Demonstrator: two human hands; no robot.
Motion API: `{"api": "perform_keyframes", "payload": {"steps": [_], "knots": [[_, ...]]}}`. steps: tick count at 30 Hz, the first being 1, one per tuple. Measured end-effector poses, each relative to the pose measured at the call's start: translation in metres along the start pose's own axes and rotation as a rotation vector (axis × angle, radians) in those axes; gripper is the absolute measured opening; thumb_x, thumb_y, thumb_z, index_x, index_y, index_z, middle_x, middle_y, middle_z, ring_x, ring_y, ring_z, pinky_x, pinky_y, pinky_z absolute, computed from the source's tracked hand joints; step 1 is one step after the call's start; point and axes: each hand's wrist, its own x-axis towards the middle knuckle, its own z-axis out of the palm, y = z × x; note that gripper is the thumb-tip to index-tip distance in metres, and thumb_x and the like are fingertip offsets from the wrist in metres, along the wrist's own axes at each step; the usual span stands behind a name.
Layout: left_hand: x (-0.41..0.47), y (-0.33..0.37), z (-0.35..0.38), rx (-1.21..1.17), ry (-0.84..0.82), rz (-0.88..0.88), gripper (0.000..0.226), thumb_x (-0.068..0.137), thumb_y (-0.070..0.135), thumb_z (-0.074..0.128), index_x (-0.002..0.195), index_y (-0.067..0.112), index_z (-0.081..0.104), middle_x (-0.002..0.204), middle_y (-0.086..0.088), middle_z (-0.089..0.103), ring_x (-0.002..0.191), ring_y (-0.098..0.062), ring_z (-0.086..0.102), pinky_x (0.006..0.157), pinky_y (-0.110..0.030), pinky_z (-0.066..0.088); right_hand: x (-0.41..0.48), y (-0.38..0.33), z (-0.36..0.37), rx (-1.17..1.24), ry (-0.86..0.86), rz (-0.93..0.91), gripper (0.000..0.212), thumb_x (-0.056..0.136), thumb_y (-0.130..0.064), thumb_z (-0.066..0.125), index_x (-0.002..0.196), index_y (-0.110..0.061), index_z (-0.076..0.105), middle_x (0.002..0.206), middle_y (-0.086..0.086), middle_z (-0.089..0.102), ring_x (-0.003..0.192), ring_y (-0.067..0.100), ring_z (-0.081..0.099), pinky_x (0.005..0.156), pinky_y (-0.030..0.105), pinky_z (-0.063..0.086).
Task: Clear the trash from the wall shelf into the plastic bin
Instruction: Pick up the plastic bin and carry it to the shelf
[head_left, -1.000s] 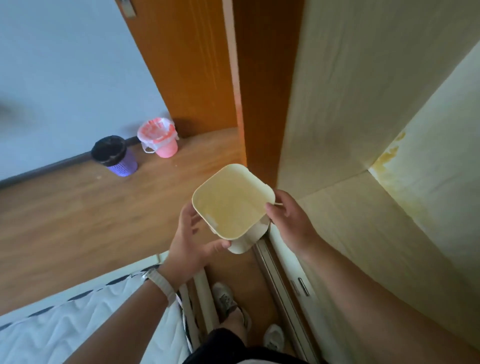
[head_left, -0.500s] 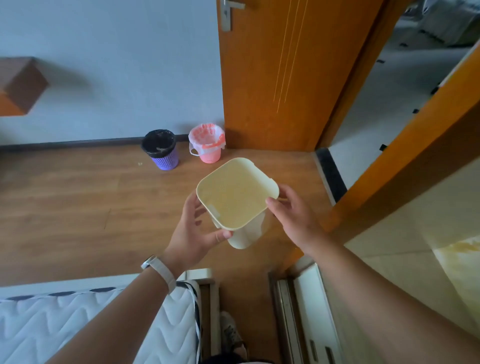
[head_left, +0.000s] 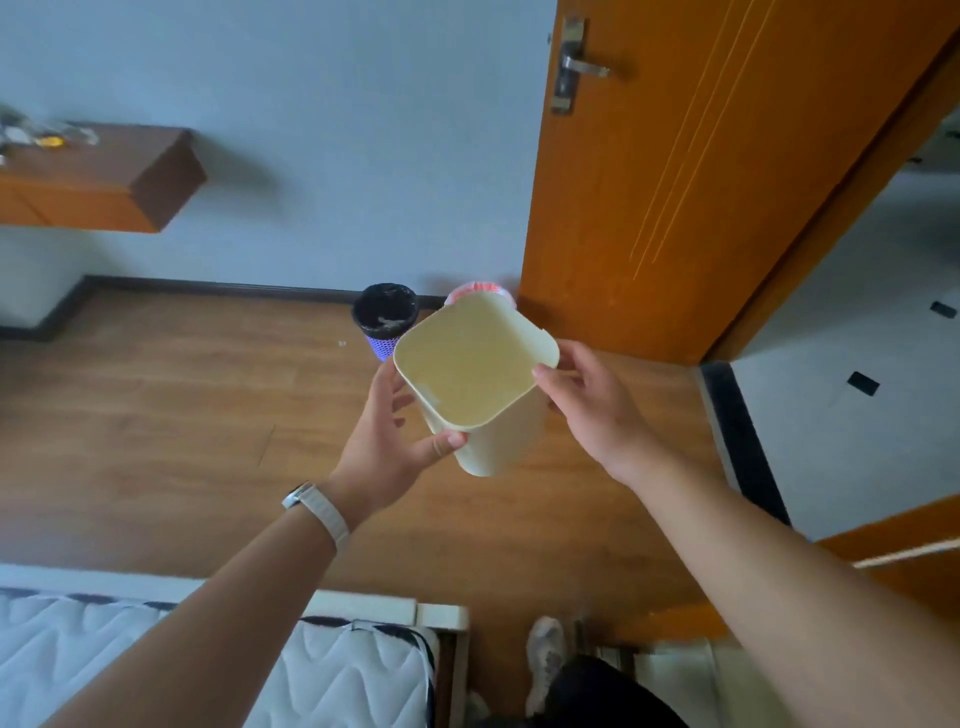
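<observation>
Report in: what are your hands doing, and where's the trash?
Left hand and right hand both grip the cream bin, empty. Trash on the wall shelf, far left. No obstacle seen.

Orange door (head_left: 675, 182) open; purple basket (head_left: 385, 322), black liner — against wall; quilted mattress (head_left: 156, 665) bottom left.

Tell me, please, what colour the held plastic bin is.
The plastic bin is pale cream-yellow; head view.

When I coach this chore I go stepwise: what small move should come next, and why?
Probably carry the plastic bin left toward the wall shelf: left hand and right hand grip it, it looks empty, and the trash lies on the shelf.
</observation>
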Motion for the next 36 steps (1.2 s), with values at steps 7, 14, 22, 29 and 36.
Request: {"api": "perform_keyframes", "payload": {"steps": [7, 14, 22, 29, 36], "knots": [[0.045, -0.014, -0.071, 0.08, 0.208, -0.087, 0.109, 0.055, 0.076, 0.075, 0.143, 0.048, 0.019, 0.135, 0.038, 0.039, 0.121, 0.007, 0.046, 0.094, -0.032, 0.04, 0.115, -0.013, 0.06, 0.045, -0.22, -0.044, 0.038, 0.083, -0.051, 0.06, 0.117, -0.035, 0.06, 0.101, -0.016, 0.069, 0.095, 0.003, 0.064, 0.084, 0.039, 0.056], [0.101, -0.029, -0.104, 0.143, 0.416, -0.247, 0.114, 0.055, 0.079, 0.072, 0.148, 0.042, 0.016, 0.142, 0.027, 0.038, 0.123, 0.006, 0.044, 0.097, -0.035, 0.041, 0.235, -0.016, 0.11, 0.102, -0.455, -0.075, 0.024, 0.083, -0.046, 0.06, 0.106, -0.043, 0.062, 0.1, -0.018, 0.069, 0.097, 0.003, 0.064, 0.083, 0.034, 0.054], [0.2, -0.037, -0.101, 0.146, 0.551, -0.354, 0.109, 0.054, 0.08, 0.072, 0.144, 0.048, 0.019, 0.135, 0.037, 0.039, 0.122, 0.006, 0.045, 0.102, -0.041, 0.042, 0.365, -0.015, 0.111, 0.099, -0.617, -0.043, 0.038, 0.076, -0.055, 0.059, 0.109, -0.037, 0.062, 0.098, -0.015, 0.071, 0.095, 0.004, 0.066, 0.082, 0.034, 0.053], [0.264, -0.036, -0.11, 0.098, 0.593, -0.312, 0.105, 0.056, 0.073, 0.078, 0.142, 0.055, 0.021, 0.131, 0.038, 0.042, 0.12, 0.008, 0.045, 0.091, -0.027, 0.041, 0.432, -0.021, 0.106, 0.095, -0.597, -0.048, 0.033, 0.077, -0.056, 0.061, 0.106, -0.042, 0.064, 0.101, -0.01, 0.07, 0.098, 0.011, 0.067, 0.088, 0.051, 0.054], [0.279, -0.041, -0.142, 0.068, 0.658, -0.305, 0.1, 0.053, 0.075, 0.077, 0.135, 0.064, 0.02, 0.127, 0.044, 0.042, 0.117, 0.012, 0.044, 0.088, -0.025, 0.041, 0.464, -0.031, 0.142, 0.071, -0.65, -0.084, 0.029, 0.078, -0.059, 0.062, 0.104, -0.045, 0.063, 0.098, -0.013, 0.07, 0.094, 0.014, 0.069, 0.082, 0.051, 0.057]]}}
